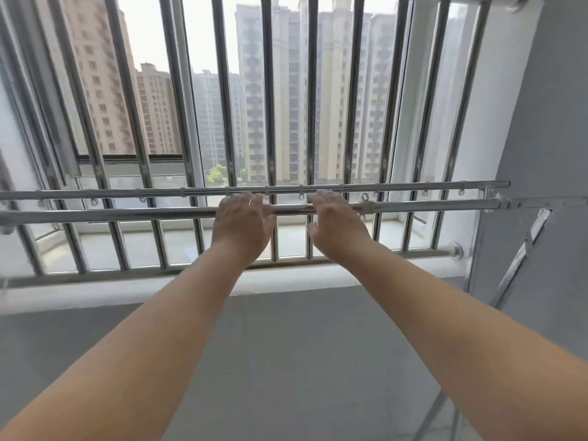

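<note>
Two shiny metal rods run side by side across the window at waist height. The near rod is thicker; the far rod carries several small hanging rings. Both my arms reach forward. My left hand lies palm down over the near rod, its fingertips reaching almost to the far rod. My right hand lies over the same rod a little to the right, fingers stretched forward and thumb below the rod. Both hands are slightly blurred. A short bare piece of the near rod shows between them.
Vertical steel window bars stand just behind the rods, with tall apartment blocks beyond the glass. A white sill runs below. A grey wall closes the right side, with a rod bracket fixed to it. The floor is grey.
</note>
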A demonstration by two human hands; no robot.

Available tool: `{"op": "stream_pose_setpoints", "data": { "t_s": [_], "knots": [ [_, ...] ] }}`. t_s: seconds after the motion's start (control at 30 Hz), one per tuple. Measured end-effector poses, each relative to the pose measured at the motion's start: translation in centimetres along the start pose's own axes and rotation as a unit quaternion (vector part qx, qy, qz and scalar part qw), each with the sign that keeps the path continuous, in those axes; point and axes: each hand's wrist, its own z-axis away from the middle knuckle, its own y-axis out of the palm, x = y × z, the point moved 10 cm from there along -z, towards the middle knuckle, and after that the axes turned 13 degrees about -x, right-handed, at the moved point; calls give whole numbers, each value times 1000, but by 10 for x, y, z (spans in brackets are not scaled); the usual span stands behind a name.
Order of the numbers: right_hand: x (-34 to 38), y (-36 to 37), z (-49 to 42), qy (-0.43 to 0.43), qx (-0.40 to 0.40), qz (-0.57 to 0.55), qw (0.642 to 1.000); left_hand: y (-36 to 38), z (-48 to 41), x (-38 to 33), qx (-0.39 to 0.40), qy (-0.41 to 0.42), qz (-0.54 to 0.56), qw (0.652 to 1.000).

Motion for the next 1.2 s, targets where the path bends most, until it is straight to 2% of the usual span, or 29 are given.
{"op": "stream_pose_setpoints", "data": {
  "t_s": [0.1,0.3,0.53,0.9,1.2],
  "knots": [
    [2,21,-6,7,56,52,997,15,1,16,58,-7,-26,998],
    [-5,34,-17,14,73,116,991,17,-1,19,41,6,14,999],
    [-4,37,-25,14,4,104,994,18,2,23,17,9,19,1000],
    [1,31,-15,-8,-34,109,993,11,11,20,-6,14,28,999],
    [11,10,2,-25,-54,120,991,-20,23,11,-22,85,15,996]
  ]
}}
